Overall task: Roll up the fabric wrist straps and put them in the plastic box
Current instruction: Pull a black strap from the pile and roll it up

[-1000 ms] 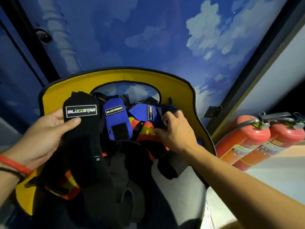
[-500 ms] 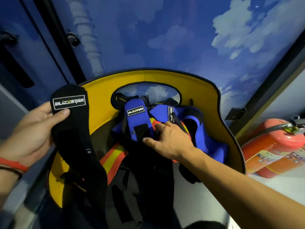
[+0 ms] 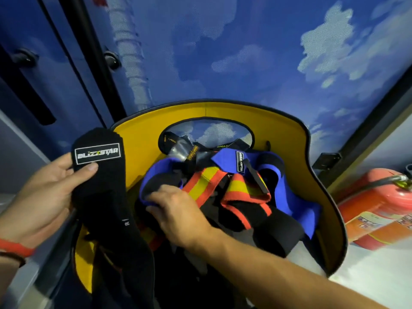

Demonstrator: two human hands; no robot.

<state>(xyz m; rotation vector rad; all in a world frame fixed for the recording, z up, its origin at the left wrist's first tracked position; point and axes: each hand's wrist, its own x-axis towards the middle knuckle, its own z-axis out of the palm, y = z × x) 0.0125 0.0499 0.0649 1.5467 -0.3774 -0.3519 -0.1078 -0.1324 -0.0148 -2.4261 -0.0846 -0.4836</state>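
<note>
My left hand (image 3: 42,197) grips the top of a long black wrist strap (image 3: 104,197) with a white-edged label; the strap hangs down at the left, unrolled. My right hand (image 3: 178,210) reaches into a yellow-lined bin (image 3: 278,128) and its fingers curl on a blue strap (image 3: 153,177) at the left of the pile. In the bin lie tangled straps: another blue one (image 3: 289,190), red-and-yellow striped ones (image 3: 205,179) and black ones (image 3: 276,233). No plastic box is in view.
Two red fire extinguishers (image 3: 379,208) lie at the right beside the bin on a pale surface (image 3: 374,275). A blue wall with a cloud pattern (image 3: 245,52) stands behind. Dark blue doors with knobs (image 3: 44,85) are at the left.
My right hand moved left across the pile and took hold of a blue strap's end. The upright blue strap with the label is no longer standing. My left hand keeps holding the black strap.
</note>
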